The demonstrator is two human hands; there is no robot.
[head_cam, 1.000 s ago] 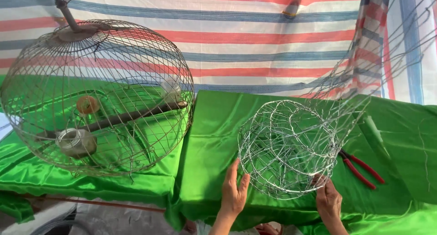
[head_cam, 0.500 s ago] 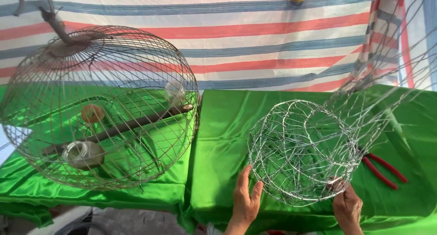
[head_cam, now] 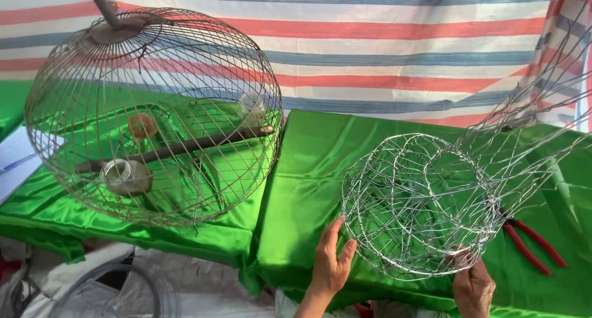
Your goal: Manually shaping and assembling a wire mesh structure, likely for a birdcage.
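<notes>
head view, 2 hands at a silver wire frame [head_cam: 422, 204] resting on green satin cloth [head_cam: 308, 188]. left hand [head_cam: 330, 262] lies open against the frame's lower left rim; right hand [head_cam: 472, 284] grips its lower right edge. red-handled pliers [head_cam: 530, 244] lie just beside the frame. a round wire birdcage [head_cam: 154, 114] with a perch [head_cam: 179, 148] and 3 cups stands well apart, before a striped tarp [head_cam: 382, 47].

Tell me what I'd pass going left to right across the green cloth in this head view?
Round wire birdcage → left hand → unfinished silver wire frame → right hand → red-handled pliers.
</notes>
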